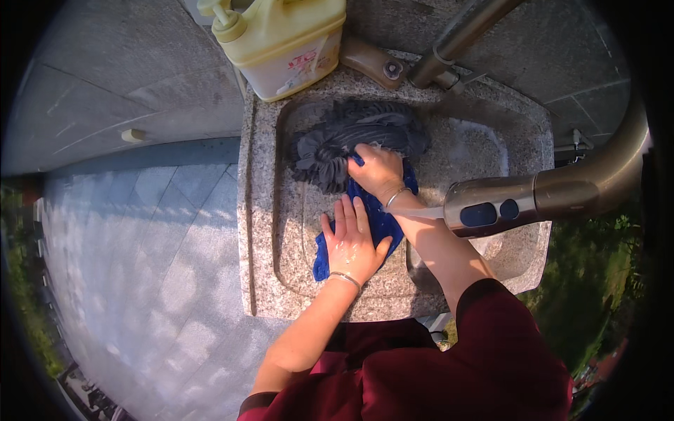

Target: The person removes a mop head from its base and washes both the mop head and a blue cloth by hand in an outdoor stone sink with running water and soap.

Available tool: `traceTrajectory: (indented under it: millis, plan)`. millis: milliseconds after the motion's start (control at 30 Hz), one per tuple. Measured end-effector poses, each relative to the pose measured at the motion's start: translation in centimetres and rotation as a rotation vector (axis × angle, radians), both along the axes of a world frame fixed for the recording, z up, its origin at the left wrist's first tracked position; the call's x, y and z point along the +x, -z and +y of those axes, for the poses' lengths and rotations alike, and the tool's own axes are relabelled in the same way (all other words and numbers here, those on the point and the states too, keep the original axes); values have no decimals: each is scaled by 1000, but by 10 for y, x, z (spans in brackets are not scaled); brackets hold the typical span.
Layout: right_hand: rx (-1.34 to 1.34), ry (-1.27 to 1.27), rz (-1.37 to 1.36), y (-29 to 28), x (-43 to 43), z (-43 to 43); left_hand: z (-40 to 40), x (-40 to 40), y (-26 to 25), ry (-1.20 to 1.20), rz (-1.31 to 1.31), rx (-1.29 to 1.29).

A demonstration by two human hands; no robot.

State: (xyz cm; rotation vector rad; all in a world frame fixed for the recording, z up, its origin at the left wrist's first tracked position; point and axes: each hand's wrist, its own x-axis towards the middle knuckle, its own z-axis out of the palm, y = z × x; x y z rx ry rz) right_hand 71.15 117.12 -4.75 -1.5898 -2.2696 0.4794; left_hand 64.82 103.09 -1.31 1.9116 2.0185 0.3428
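Observation:
A wet blue cloth lies stretched over the bottom of a speckled stone sink. My left hand presses flat on its lower part, the fingers straight and slightly apart. Bunched cloth pokes out at the thumb of my right hand, which is curled around the upper end. Just beyond that hand, a pleated dark grey cloth is heaped in the basin. From the metal faucet head on the right, a stream of water runs onto my right wrist. The underside of my left palm is hidden.
A yellow pump jug stands on the sink's back left corner. Beside it are a brown fitting and a metal pipe. The curved spout reaches in from the right. Grey paving lies left, grass right.

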Motion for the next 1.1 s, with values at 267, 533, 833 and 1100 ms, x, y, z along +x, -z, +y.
traceTrajectory:
  millis: [267, 533, 833, 1100]
  plan:
    - [-209, -51, 260, -2, 117, -45, -12, -19, -6, 15, -57, 136]
    - [-842, 987, 1647, -110, 216, -83, -64, -1, -34, 28, -188, 121]
    - [-985, 114, 1557, -172, 157, -156, 82, 54, -35, -336, -2580, -683]
    - [-640, 167, 617, -78, 160, -103, 16, -8, -48, -29, -372, -410]
